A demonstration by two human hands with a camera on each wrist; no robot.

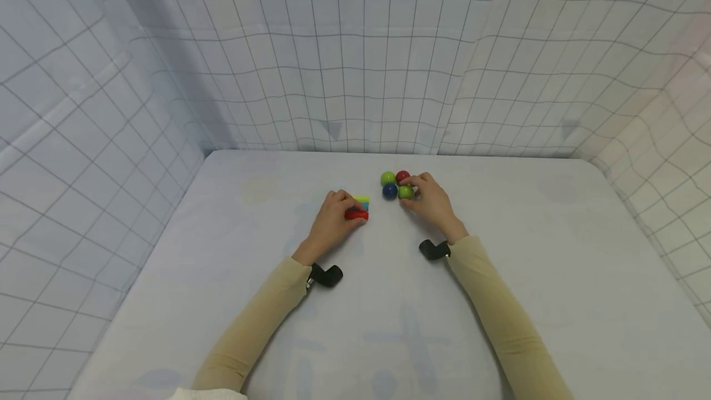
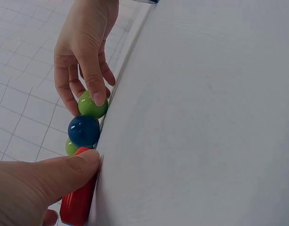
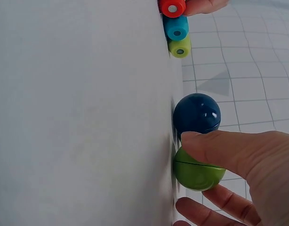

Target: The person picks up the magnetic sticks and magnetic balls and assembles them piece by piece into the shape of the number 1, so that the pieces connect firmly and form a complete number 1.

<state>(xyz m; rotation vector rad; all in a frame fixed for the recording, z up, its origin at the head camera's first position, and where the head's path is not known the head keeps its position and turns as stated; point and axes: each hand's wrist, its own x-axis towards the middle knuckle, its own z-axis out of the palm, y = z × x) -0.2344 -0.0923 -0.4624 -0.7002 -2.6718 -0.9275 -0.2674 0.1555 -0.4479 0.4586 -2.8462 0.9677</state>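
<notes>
My left hand [image 1: 332, 218] pinches a short red cylinder [image 1: 357, 215], its thumb along the near side. Beside the red one lie a light-blue cylinder [image 3: 176, 28] and a yellow-green cylinder [image 3: 180, 47], forming a row; each shows a round spot on its end in the right wrist view. To the right, my right hand [image 1: 435, 205] holds a shiny green ball [image 3: 199, 174] between thumb and fingers. Clustered with that ball are a dark blue ball [image 1: 390, 191], a second green ball [image 1: 388, 178] and a dark red ball [image 1: 402, 175], partly covered by the fingers.
The white tabletop [image 1: 383, 307] stretches around both arms. Grid-patterned white cloth [image 1: 355, 66] hangs behind the table and along both sides. A black wrist camera [image 1: 326, 276] sits on the left wrist, another black camera [image 1: 434, 250] on the right.
</notes>
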